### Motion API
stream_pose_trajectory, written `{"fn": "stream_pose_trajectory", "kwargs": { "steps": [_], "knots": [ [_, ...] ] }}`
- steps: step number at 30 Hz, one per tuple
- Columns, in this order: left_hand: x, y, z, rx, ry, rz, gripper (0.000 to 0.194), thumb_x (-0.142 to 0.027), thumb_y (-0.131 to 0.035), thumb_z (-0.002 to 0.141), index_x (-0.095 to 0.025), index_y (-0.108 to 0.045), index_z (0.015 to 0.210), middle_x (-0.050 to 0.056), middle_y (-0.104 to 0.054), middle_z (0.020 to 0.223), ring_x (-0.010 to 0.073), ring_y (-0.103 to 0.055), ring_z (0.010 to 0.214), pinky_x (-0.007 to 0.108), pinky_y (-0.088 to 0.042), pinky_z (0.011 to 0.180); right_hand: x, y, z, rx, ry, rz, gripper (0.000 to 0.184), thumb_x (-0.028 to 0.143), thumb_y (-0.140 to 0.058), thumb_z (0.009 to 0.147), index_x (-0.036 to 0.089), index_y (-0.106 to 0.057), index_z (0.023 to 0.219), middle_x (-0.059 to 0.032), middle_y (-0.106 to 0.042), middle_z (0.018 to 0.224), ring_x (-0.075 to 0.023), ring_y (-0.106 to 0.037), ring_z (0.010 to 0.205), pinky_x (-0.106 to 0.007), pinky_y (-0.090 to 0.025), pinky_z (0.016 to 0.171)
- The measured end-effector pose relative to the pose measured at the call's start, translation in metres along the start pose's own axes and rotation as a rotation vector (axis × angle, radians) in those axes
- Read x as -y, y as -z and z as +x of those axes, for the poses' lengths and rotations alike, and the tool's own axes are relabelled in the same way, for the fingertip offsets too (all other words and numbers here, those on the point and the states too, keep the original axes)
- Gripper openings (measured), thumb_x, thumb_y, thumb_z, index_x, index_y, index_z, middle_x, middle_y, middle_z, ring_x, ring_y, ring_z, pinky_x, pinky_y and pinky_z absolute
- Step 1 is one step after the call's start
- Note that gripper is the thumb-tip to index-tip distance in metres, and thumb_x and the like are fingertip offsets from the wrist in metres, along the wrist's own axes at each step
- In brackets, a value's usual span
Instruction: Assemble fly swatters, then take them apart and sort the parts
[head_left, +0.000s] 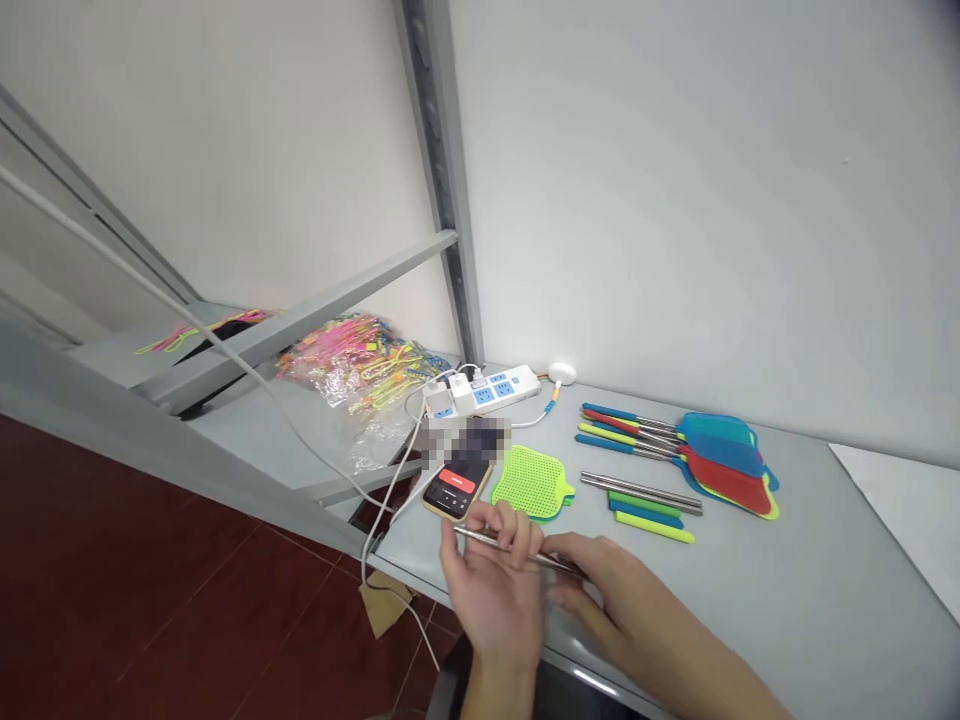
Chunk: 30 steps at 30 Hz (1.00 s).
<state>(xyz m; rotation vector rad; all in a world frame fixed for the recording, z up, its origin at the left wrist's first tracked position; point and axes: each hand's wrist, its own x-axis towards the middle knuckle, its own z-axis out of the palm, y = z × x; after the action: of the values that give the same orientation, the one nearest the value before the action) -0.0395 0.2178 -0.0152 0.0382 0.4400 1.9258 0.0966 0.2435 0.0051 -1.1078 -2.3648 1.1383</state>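
"what have you got there?"

"your left hand (491, 600) is closed around a steel rod (469, 535), and your right hand (607, 600) narrows onto its far end, over the table (825, 600)."

"what's the risk?"

"a slipped grip could swing the rod's tip into the phone (452, 490) or the green fly swatter head (532, 483) close by."

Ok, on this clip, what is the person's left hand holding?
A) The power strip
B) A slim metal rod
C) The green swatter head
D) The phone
B: the left hand has a slim metal rod lying across its fingers, and the right hand is at the rod's other end.
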Motion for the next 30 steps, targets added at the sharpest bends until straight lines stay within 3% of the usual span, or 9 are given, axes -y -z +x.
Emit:
{"fn": "stream_pose_trajectory", "kwargs": {
  "steps": [4,7,9,11,14,17,20,30],
  "knots": [
    [0.043,-0.007,-0.002,0.056,0.044,0.2,0.042,-0.053,-0.038,0.096,-0.019,-0.056,0.078,0.002,-0.049,0.079,0.0143,-0.049,0.073,0.029,-0.043,0.071,-0.027,0.018,-0.023,-0.138,-0.033,-0.158,0.027,0.027,-0.037,0.098,0.024,-0.062,0.107,-0.0062,-0.07,0.1,-0.0219,-0.062,0.086,-0.034,-0.047,0.075],
    [0.063,0.003,-0.001,0.027,-0.03,0.603,0.035,-0.05,-0.04,0.097,-0.023,-0.058,0.108,0.006,-0.054,0.108,0.0182,-0.05,0.097,0.03,-0.041,0.082,-0.065,0.047,-0.032,-0.251,-0.039,-0.227,0.026,0.032,-0.038,0.098,0.024,-0.06,0.109,-0.0071,-0.068,0.106,-0.0225,-0.062,0.096,-0.035,-0.047,0.082],
    [0.069,0.012,0.0,0.037,-0.151,0.888,0.029,-0.045,-0.044,0.097,-0.025,-0.054,0.116,0.007,-0.052,0.115,0.0192,-0.049,0.103,0.031,-0.04,0.086,-0.088,0.069,-0.03,-0.278,-0.074,-0.306,0.028,0.033,-0.035,0.099,0.023,-0.06,0.108,-0.0077,-0.067,0.105,-0.0222,-0.062,0.094,-0.035,-0.047,0.08],
    [0.072,0.018,-0.001,0.16,-0.28,1.135,0.019,-0.036,-0.045,0.097,-0.024,-0.055,0.109,0.007,-0.053,0.111,0.0201,-0.049,0.103,0.033,-0.039,0.089,-0.107,0.086,-0.02,-0.282,-0.102,-0.416,0.031,0.031,-0.032,0.1,0.022,-0.062,0.104,-0.0079,-0.067,0.1,-0.0219,-0.061,0.09,-0.035,-0.047,0.077],
    [0.075,0.019,-0.003,0.449,-0.444,1.423,0.015,-0.025,-0.043,0.096,-0.022,-0.057,0.094,0.006,-0.055,0.1,0.0211,-0.05,0.099,0.037,-0.039,0.09,-0.127,0.097,0.001,-0.279,-0.124,-0.513,0.033,0.028,-0.034,0.099,0.021,-0.065,0.103,-0.0088,-0.066,0.098,-0.0221,-0.061,0.091,-0.034,-0.045,0.078],
    [0.079,0.013,-0.005,0.65,-0.496,1.632,0.014,-0.018,-0.044,0.093,-0.021,-0.058,0.093,0.007,-0.057,0.101,0.0218,-0.05,0.098,0.041,-0.038,0.093,-0.136,0.095,0.018,-0.248,-0.121,-0.543,0.031,0.027,-0.038,0.098,0.021,-0.068,0.104,-0.0084,-0.066,0.098,-0.0218,-0.06,0.092,-0.033,-0.043,0.078],
    [0.083,0.01,-0.006,0.763,-0.5,1.757,0.015,-0.016,-0.05,0.089,-0.022,-0.061,0.097,0.008,-0.059,0.108,0.0245,-0.05,0.101,0.042,-0.04,0.091,-0.136,0.091,0.023,-0.213,-0.111,-0.574,0.03,0.026,-0.04,0.097,0.022,-0.07,0.103,-0.0076,-0.066,0.098,-0.0218,-0.059,0.094,-0.032,-0.041,0.077],
    [0.089,0.012,-0.004,0.847,-0.447,1.977,0.025,-0.02,-0.053,0.089,-0.025,-0.062,0.111,0.009,-0.055,0.129,0.0309,-0.045,0.11,0.05,-0.037,0.093,-0.136,0.092,0.013,-0.185,-0.087,-0.661,0.033,0.014,-0.04,0.095,0.026,-0.07,0.1,-0.0066,-0.062,0.095,-0.0204,-0.054,0.094,-0.03,-0.033,0.073]
  ]
}}
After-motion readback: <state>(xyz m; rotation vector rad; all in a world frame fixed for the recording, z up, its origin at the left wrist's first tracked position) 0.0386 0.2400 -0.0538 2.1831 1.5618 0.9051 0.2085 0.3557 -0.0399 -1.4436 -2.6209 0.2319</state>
